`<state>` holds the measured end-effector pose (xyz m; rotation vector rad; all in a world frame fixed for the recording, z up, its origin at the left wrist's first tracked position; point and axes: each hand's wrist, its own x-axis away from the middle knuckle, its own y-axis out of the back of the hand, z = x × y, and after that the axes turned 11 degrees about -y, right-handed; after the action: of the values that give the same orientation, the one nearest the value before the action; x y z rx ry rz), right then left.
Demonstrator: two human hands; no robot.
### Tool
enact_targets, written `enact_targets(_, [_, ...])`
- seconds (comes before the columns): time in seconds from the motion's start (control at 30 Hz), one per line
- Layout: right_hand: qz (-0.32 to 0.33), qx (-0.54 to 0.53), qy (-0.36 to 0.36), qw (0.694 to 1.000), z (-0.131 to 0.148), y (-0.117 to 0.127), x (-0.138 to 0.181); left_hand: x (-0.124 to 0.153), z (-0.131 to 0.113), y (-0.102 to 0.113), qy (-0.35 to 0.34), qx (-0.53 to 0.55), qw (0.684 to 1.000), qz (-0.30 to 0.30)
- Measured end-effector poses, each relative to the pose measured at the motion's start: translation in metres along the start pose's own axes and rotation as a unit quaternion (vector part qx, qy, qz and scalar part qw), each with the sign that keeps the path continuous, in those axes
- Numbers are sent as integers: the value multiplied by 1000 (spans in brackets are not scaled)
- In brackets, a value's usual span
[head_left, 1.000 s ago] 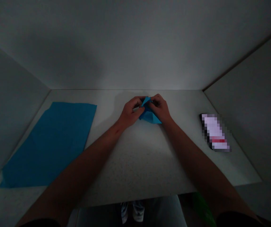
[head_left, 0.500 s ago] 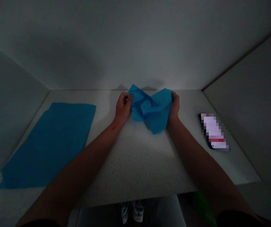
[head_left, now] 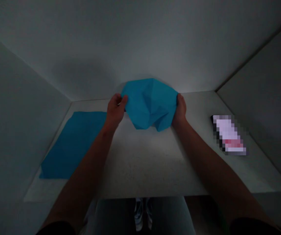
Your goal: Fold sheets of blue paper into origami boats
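Note:
A creased blue sheet, thin like paper or cloth, is stretched between my two hands near the back of the table. My left hand pinches its left edge between thumb and fingers. At the opposite edge, my right hand is closed on the sheet, with most of its fingers hidden behind it. Folds run down the middle of the sheet, and its lower edge hangs loose. Another blue sheet lies flat on the table to the left, partly covered by my left forearm.
The pale table is enclosed by a back wall and side walls. On the right lies a phone with a lit, blurred-out screen. My legs and shoes show below the front edge.
The held sheet has gone from bunched and folded to spread wider and more open. My left hand has moved left, away from my right. The view has shifted slightly.

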<state>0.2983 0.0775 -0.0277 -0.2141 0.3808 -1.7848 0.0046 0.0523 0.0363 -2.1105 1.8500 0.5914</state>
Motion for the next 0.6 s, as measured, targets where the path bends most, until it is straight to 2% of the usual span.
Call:
enact_targets(0.07, [-43, -10, 25, 999, -6, -1, -3, -5, -18, 32, -24, -48, 998, 21])
enact_targets(0.13, [-57, 8, 33, 998, -9, -3, -4, -7, -36, 63, -20, -102, 994, 38])
enact_targets(0.2, [-42, 32, 26, 998, -9, -8, -3, -3, -53, 90, 15, -168, 984, 56])
enact_targets(0.27, [-16, 38, 9, 999, -7, -14, -1, 7, -70, 114, 69, -232, 969, 43])
enact_targets(0.4, [-7, 11, -12, 1000, -4, -24, 1, 48, -103, 164, 196, -254, 942, -95])
enact_targets(0.47, [-4, 3, -9, 1000, -4, -27, 1, 79, -113, 191, 228, -263, 922, -170])
enact_targets(0.57, [0, 1, -10, 1000, -4, -29, 1, 126, -115, 225, 259, -274, 898, -225])
enact_targets(0.6, [-2, 1, -14, 1000, -3, -29, 1, 139, -114, 234, 275, -285, 891, -222])
